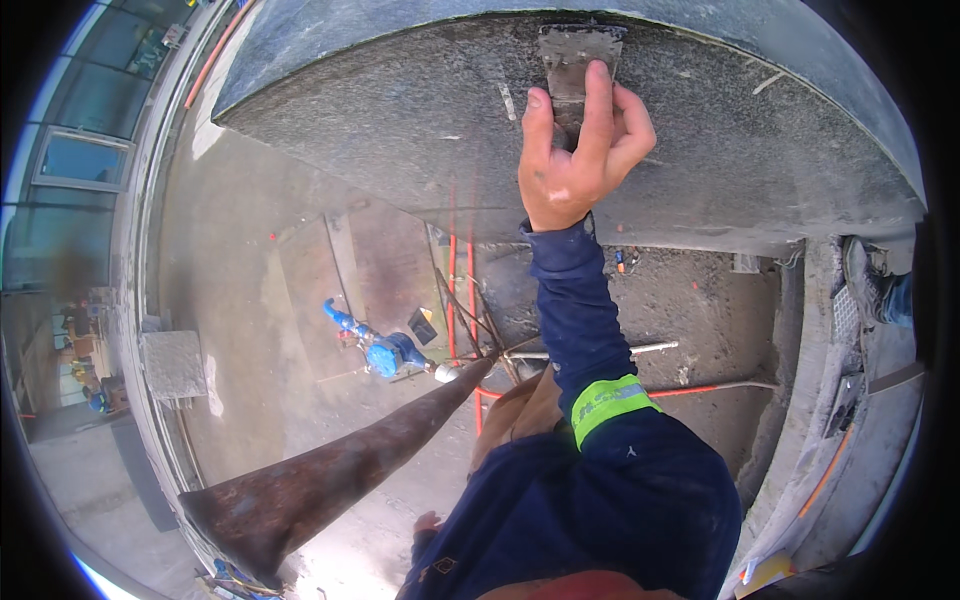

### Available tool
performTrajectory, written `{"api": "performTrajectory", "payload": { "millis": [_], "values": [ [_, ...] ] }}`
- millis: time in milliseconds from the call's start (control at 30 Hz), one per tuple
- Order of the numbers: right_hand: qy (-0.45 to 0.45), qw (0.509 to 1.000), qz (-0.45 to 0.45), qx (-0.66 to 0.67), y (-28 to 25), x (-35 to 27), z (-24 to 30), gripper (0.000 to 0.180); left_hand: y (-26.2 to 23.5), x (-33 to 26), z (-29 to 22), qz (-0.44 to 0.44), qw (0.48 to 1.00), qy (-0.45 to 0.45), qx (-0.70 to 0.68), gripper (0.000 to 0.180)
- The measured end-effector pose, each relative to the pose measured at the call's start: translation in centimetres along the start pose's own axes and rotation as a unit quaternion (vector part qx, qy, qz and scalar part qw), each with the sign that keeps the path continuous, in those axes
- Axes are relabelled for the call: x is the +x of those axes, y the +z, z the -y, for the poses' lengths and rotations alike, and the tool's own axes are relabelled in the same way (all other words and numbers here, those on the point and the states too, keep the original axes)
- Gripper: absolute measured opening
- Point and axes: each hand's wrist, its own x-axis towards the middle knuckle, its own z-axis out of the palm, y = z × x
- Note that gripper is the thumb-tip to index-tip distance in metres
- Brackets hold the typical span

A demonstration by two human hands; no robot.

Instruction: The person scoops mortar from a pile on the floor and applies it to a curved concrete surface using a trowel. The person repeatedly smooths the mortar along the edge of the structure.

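At the top middle, my right hand (575, 165) is closed around a putty knife (580, 62) with a wide, flat grey blade. Its blade lies against the speckled grey face of a large concrete slab (380, 120), close to the upper edge. The palm hides most of the handle, and my index finger stretches along the blade. Down by my left side, my left hand (428, 522) shows only in small part beside the dark blue jacket; its fingers are too small and covered to read.
A rusty metal pole (350, 465) slants up from the lower left. Beyond it are a blue pump-like fitting (395, 355), orange conduits (470, 290), a white pipe (655, 348) and a black tray (423, 325). A concrete block (172, 365) is at left. Someone's shoe (862, 275) shows at right.
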Motion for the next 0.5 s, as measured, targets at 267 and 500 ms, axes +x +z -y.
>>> {"api": "performTrajectory", "payload": {
  "millis": [267, 500],
  "values": [
    [0.021, 1.0, 0.009, -0.009, -0.6, 0.0, 0.2, 0.053, -0.7, -0.2, 1.0, -0.031, 0.993, 0.007, -0.115, 0.063],
    [0.024, 1.0, 0.008, -0.012, -0.5, 0.3, 0.4, 0.053, -1.2, 0.3, 0.8, -0.023, 0.999, 0.044, -0.016, 0.045]
  ]
}}
